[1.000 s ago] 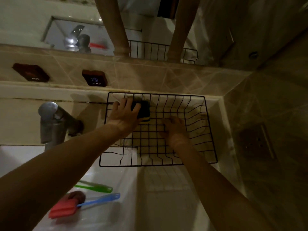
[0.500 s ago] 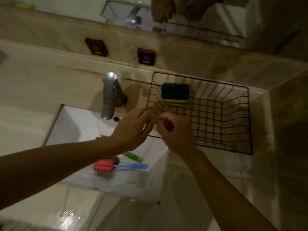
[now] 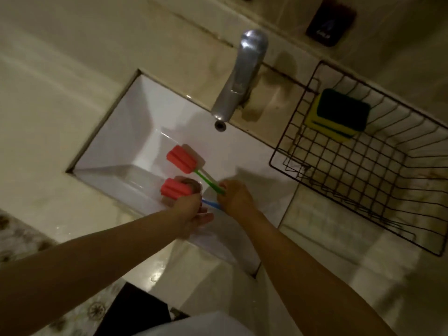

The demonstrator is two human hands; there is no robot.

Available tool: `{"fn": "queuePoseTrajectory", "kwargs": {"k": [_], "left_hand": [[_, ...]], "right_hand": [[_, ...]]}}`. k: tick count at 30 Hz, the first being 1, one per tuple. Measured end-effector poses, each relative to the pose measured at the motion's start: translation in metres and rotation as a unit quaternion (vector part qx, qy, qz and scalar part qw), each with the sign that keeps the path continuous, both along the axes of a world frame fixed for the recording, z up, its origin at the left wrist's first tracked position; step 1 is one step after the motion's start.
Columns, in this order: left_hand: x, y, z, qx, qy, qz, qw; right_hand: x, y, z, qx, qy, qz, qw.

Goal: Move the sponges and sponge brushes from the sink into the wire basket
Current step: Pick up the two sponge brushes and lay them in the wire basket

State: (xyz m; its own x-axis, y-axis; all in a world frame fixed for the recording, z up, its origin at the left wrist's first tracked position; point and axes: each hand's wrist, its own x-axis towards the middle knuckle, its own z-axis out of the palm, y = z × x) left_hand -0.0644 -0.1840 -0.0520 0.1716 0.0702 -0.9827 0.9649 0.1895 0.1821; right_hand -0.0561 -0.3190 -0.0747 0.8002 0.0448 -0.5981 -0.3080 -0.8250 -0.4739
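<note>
Two sponge brushes with red heads lie in the white sink (image 3: 135,122). My left hand (image 3: 194,212) closes on the blue-handled sponge brush (image 3: 175,189) just behind its head. The fingertips of my right hand (image 3: 236,197) pinch the end of the green-handled sponge brush (image 3: 182,159). To the right, on the counter, stands the black wire basket (image 3: 296,112). A stack of yellow sponges with dark green tops (image 3: 339,115) lies in its far left corner.
A chrome faucet (image 3: 242,73) overhangs the back of the sink, above the overflow hole (image 3: 220,124). The drain (image 3: 195,186) lies by the lower brush head. A dark label (image 3: 331,20) is on the tiled wall. A dark object (image 3: 135,311) is on the floor below.
Both hands left the basket, where the sponge stack stays, and dropped into the sink onto the two brush handles. The view swung left and down.
</note>
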Motion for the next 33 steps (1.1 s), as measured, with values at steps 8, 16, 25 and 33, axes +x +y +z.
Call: {"fn": "queuePoseTrajectory", "kwargs": {"k": [8, 16, 25, 33], "left_hand": [[-0.002, -0.009, -0.042, -0.069, -0.032, 0.161, 0.984], [0.000, 0.003, -0.014, -0.072, -0.101, 0.072, 0.990], [-0.004, 0.013, 0.083, -0.106, -0.179, -0.080, 0.975], [0.002, -0.038, 0.156, -0.198, -0.207, -0.155, 0.945]], "right_hand": [[0.000, 0.019, -0.036, 0.002, 0.023, 0.058, 0.998], [-0.011, 0.019, 0.002, 0.044, -0.001, -0.060, 0.997], [-0.053, -0.003, 0.103, -0.001, -0.084, -0.162, 0.983], [-0.089, -0.058, 0.192, -0.129, -0.158, -0.176, 0.963]]}}
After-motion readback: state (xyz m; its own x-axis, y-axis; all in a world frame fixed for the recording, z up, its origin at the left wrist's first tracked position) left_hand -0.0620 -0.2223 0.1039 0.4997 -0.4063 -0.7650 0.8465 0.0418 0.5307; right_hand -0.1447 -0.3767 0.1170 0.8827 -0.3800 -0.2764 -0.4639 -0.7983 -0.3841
